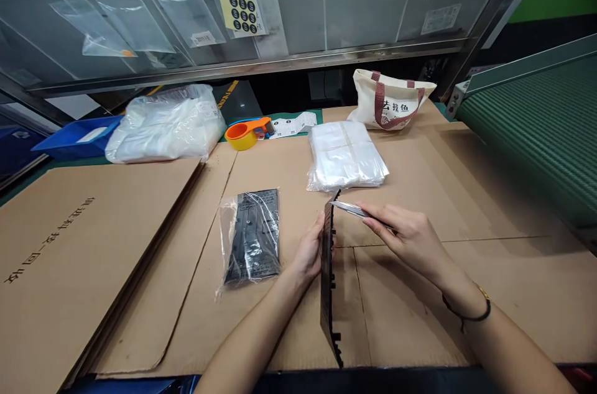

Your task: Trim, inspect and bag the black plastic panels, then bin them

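Note:
My left hand [311, 251] grips a black plastic panel [328, 294] by its left face, holding it on edge above the cardboard. Small tabs stick out along the panel's right side. In my right hand [405, 229] is a slim metal utility knife [351, 209], its tip touching or very near the panel's upper edge. Left of my left hand lies another black panel [254, 235] inside a clear plastic bag. Beyond the knife rests a stack of clear plastic bags [346, 155]. The fingers of my left hand behind the panel are partly hidden.
Cardboard sheets [93, 245] are piled on the left. At the back are a blue tray [77, 136], a bulky plastic-wrapped bundle [165, 123], an orange tape dispenser [247, 132] and a cloth bag [389, 102]. A green conveyor belt [536, 114] borders the right.

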The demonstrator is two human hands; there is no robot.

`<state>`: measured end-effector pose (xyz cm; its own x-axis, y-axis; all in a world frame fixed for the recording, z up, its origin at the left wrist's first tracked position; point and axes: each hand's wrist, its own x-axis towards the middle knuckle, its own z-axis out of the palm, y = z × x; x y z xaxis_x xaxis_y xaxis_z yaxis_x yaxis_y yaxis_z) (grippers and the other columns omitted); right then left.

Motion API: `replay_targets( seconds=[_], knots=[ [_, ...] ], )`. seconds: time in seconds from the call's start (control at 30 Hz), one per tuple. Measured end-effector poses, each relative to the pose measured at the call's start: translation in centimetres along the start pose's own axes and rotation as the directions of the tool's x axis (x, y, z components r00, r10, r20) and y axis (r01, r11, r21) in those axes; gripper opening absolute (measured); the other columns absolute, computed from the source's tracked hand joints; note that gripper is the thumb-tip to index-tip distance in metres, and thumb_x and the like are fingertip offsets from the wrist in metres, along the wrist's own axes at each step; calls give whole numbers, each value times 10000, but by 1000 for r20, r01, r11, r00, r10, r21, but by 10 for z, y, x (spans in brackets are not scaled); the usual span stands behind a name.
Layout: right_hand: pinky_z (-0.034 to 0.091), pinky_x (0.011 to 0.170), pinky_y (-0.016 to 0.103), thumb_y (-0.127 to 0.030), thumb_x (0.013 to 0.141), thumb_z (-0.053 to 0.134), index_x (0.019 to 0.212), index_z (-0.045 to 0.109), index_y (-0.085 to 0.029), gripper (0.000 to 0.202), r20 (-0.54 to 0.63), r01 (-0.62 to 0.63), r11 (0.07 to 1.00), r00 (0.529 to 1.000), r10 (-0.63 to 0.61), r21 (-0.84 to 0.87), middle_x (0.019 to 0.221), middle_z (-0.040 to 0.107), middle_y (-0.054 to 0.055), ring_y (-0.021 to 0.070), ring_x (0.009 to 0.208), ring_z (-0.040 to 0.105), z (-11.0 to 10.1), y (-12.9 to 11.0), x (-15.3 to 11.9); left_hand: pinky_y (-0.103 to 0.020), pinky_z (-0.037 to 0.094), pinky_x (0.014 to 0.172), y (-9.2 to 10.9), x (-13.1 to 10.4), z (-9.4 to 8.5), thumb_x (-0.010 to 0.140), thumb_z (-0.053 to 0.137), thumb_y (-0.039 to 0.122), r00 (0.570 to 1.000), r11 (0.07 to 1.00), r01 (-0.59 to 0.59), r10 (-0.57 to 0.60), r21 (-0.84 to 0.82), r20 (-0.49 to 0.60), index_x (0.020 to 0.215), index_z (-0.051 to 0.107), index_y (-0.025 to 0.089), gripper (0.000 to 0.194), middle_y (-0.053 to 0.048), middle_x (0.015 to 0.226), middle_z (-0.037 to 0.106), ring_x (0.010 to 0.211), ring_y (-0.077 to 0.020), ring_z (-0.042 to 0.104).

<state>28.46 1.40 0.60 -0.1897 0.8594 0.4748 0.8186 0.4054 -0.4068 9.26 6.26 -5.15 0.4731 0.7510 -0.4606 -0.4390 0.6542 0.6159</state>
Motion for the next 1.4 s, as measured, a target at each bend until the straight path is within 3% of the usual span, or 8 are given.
replay_targets(
  seconds=[0.2,0.47,0.73,1.07,1.27,1.4],
  knots=[
    [346,549,246,-346,1005,431,1200,681,-215,344,-2,44,995,999,-44,-95,674,632,11,105,548,518,-4,-4,-4,-159,245,272,1,-2,3,850,647,439,1000,1000,4,-4,23,-19,826,490,170,312,87,561,466,321,-38,365],
    [319,511,230,-375,1010,413,1244,657,-244,363,43,91,995,995,-89,-50,617,578,-11,89,487,467,-5,-9,-7,-151,214,275,1,3,-2,858,611,498,1000,999,19,-19,50,-2,748,449,185,369,96,517,403,300,-36,320],
    [352,566,246,-370,1007,416,1205,674,-251,347,9,-53,997,999,54,-58,708,650,13,112,583,552,-4,-8,-5,-144,149,250,0,4,-3,873,578,499,998,996,42,-46,85,48,843,518,173,333,89,536,396,292,-36,303],
    [300,506,262,-369,1012,402,1205,682,-254,359,-21,25,988,999,-28,-155,629,589,-3,104,496,469,-4,-11,-7,-144,151,261,1,4,-6,877,569,511,990,996,74,-79,54,112,850,516,189,328,95,508,359,303,-49,279],
    [303,517,263,-362,1002,435,1192,684,-246,334,-27,-17,990,1000,14,-141,686,629,5,108,552,522,-5,-11,-6,-137,143,257,0,5,-6,881,577,494,990,997,61,-67,54,124,837,517,178,325,89,522,385,302,-38,299],
    [297,512,267,-375,1004,425,1199,686,-253,348,-34,-5,986,999,-1,-165,632,589,-4,108,514,484,-5,-12,-6,-141,138,257,-1,6,-7,873,577,512,990,997,64,-71,52,126,839,517,183,336,93,515,368,300,-42,279]
  ],
)
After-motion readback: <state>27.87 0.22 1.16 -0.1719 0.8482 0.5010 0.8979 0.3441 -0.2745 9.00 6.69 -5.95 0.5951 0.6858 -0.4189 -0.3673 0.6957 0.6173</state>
